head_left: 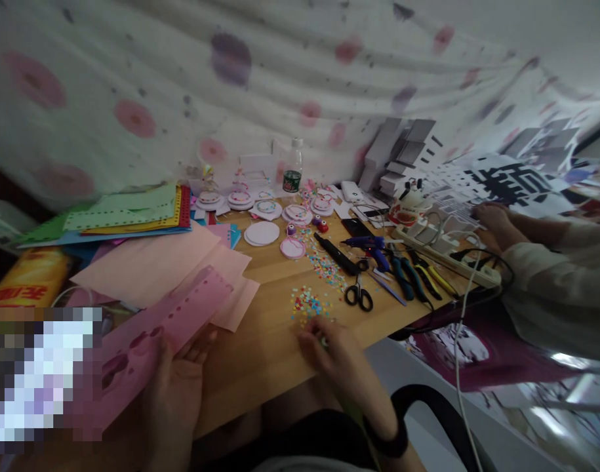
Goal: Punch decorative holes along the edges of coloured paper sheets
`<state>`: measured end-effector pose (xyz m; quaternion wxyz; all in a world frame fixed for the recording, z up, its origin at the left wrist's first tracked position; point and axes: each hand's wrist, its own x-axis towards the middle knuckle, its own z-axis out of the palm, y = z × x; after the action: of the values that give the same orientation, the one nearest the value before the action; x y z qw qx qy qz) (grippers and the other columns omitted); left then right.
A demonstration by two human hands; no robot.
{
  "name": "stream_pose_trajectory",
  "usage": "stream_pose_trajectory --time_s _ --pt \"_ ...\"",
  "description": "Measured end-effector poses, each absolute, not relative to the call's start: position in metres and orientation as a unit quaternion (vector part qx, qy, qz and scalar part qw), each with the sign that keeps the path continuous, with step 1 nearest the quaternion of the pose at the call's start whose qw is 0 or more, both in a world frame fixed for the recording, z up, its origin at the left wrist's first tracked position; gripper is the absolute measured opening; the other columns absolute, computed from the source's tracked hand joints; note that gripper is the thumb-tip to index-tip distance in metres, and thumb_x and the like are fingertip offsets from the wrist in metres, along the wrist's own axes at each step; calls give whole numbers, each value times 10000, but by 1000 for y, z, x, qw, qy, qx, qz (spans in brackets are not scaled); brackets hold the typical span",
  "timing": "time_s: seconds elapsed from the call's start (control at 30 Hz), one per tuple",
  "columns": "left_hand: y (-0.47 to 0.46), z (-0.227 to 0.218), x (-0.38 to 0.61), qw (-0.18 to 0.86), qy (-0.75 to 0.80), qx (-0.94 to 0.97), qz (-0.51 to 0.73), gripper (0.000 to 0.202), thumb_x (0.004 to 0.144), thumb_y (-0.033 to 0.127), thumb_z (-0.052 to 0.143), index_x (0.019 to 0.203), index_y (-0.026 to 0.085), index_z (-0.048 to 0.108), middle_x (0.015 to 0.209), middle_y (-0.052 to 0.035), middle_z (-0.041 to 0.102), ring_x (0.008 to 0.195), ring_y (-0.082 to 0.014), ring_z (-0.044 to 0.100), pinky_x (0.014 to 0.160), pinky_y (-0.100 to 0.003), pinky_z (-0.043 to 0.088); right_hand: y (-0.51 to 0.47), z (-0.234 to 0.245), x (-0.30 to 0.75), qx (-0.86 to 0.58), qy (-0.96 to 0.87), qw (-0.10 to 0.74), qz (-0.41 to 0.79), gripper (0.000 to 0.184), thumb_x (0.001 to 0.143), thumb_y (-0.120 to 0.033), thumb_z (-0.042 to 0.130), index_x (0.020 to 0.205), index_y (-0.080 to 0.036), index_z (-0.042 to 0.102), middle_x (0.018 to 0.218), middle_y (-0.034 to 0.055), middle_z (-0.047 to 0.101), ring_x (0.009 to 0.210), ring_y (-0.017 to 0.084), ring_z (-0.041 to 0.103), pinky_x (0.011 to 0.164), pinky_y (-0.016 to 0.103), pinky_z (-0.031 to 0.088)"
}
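Note:
My left hand (176,380) is half turned palm up at the table's front edge, fingers loosely stretched and apart. Its thumb overlaps a pink paper sheet (181,321) with punched holes; whether it touches the sheet I cannot tell. My right hand (334,354) is curled, fingertips close together, just in front of a scatter of coloured confetti dots (309,303). Something small and pale shows between its fingers, too small to name. Beyond the confetti lie a small round pink-edged disc (293,248) and plain white discs (261,233).
Black-handled scissors (359,296), a blue glue gun (371,246) and pliers (418,278) lie to the right, near a power strip (447,255). Decorated round pieces (298,214) and a bottle (293,170) stand behind. Coloured paper (132,210) is stacked left. Another person's arm (526,226) rests at right.

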<state>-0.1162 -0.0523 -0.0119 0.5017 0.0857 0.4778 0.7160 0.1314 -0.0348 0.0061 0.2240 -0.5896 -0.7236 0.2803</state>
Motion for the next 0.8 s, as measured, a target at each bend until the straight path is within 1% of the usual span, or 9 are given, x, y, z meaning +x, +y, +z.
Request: stream_pose_trajectory --time_s 0.1,0.23,0.37,0.5,0.57,0.63,0.67,0.73,0.8 --pt "-51 -9 -117 499 467 38 729 272 958 425 549 905 205 698 844 -17 757 833 -176 686 892 -335 528 -48 33 189 -659 -666 294 190 278 884 -456 487 804 -222 613 704 55 688 617 210 632 588 302 431" --pt "-46 -6 -117 485 469 -18 738 350 968 381 505 795 158 712 810 -59 750 797 -174 685 841 -323 534 -81 75 280 -843 -465 269 -15 369 735 -598 561 800 -248 659 659 86 664 603 295 625 555 370 407" --pt "-45 -1 -114 486 476 -28 732 409 1008 347 428 788 153 713 781 -52 743 788 -160 684 823 -306 530 -112 89 337 -903 -350 237 -82 285 724 -576 593 697 -294 626 571 85 584 562 314 559 551 408 381" --pt "-45 2 -113 479 468 -31 742 339 1000 322 454 819 179 704 762 -31 731 780 -166 677 809 -321 528 -113 82 337 -897 -344 253 -115 213 759 -504 642 760 -295 680 582 73 611 538 294 554 532 381 371" --pt "-45 2 -113 476 466 -39 745 306 988 314 482 813 180 694 752 -30 724 774 -171 675 811 -329 528 -102 76 309 -875 -371 287 -117 261 776 -501 658 819 -255 732 626 93 673 577 283 603 539 362 397" --pt "-47 2 -114 481 467 -41 741 305 983 316 490 811 166 693 744 -42 720 766 -175 678 813 -328 528 -88 65 264 -800 -489 342 -66 398 868 -534 555 901 -198 765 697 109 725 603 263 646 547 338 437" --pt "-48 1 -114 483 468 -38 739 316 982 325 490 813 156 696 746 -52 721 758 -174 679 808 -323 529 -81 58 237 -751 -576 322 11 419 923 -505 500 967 -189 771 729 102 742 599 238 658 548 316 454" --pt "-50 0 -115 484 470 -29 738 319 974 344 506 824 141 700 756 -64 726 741 -170 680 798 -309 532 -68 42 182 -640 -723 223 136 391 994 -395 450 1213 -210 716 833 84 774 681 210 702 603 278 485" --pt "-52 -1 -116 481 469 -18 741 292 959 357 537 843 143 699 761 -58 727 725 -164 679 782 -298 538 -59 27 139 -564 -802 107 166 447 1002 -416 509 1407 -242 583 847 82 772 727 231 721 624 279 488"
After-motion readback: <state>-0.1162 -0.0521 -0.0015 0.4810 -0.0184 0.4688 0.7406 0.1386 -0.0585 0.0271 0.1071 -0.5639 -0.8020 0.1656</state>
